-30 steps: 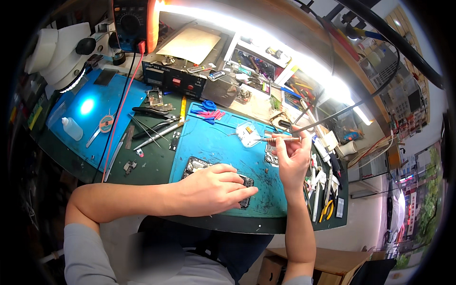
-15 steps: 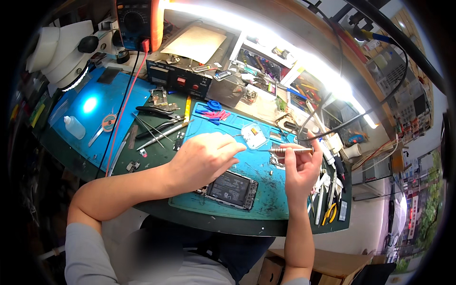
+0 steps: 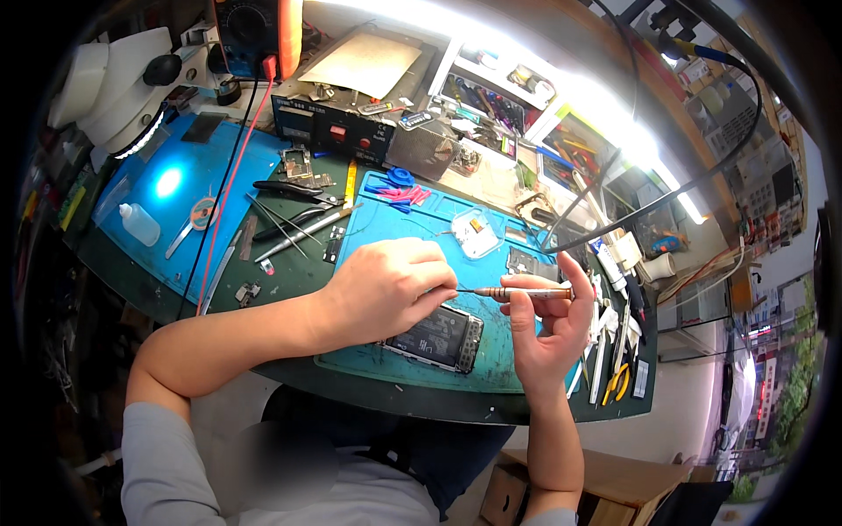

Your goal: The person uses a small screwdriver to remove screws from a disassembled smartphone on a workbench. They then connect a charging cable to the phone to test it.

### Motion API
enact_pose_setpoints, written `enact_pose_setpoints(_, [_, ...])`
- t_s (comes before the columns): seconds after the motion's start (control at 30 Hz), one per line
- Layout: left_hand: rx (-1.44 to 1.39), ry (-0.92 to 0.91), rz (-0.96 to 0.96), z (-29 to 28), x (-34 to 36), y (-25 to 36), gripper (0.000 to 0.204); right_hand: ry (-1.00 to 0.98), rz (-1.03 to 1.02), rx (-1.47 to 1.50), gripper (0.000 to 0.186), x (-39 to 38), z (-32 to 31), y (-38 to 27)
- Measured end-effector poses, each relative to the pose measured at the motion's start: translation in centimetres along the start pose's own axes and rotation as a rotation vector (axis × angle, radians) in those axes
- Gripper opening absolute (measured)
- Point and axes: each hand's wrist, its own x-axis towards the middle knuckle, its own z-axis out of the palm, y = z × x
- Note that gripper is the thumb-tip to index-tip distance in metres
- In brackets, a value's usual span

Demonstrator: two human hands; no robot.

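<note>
My right hand (image 3: pixel 548 333) grips a slim metal screwdriver (image 3: pixel 519 293) held horizontally, its tip pointing left. Pinched fingertips of my left hand (image 3: pixel 395 285) meet that tip; anything small between them is hidden or too tiny to name. Below both, on the turquoise work mat (image 3: pixel 351 351), lies an opened phone (image 3: pixel 438 337) with its black battery showing. Behind the screwdriver are a small clear container (image 3: pixel 476 232) with little parts and another phone frame (image 3: pixel 526 261), partly behind my right fingers.
A microscope (image 3: pixel 114 88) stands over a blue mat (image 3: pixel 184 228) at left. Pliers, tweezers (image 3: pixel 281 228) and a multimeter (image 3: pixel 254 35) are nearby. Behind are a black electronic unit (image 3: pixel 324 131) and tool shelves (image 3: pixel 491 105). More tools (image 3: pixel 618 351) crowd the right edge; cables hang overhead.
My left hand has lifted from over the phone, uncovering its battery, and closed at the screwdriver's tip. My right hand has come lower, nearer me, with the screwdriver still in it.
</note>
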Motion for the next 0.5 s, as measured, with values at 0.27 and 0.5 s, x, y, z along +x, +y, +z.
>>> enact_pose_setpoints(0.27, [-0.533,-0.137,-0.345,-0.2,0.1,1.0,0.01,0.085,0.082,0.286,0.053,-1.5,-0.3,-1.4])
enact_pose_setpoints(0.5, [-0.533,-0.228,-0.232,0.7,-0.7,1.6,0.016,-0.011,0.018,0.085,0.056,-2.6,-2.0,-2.7])
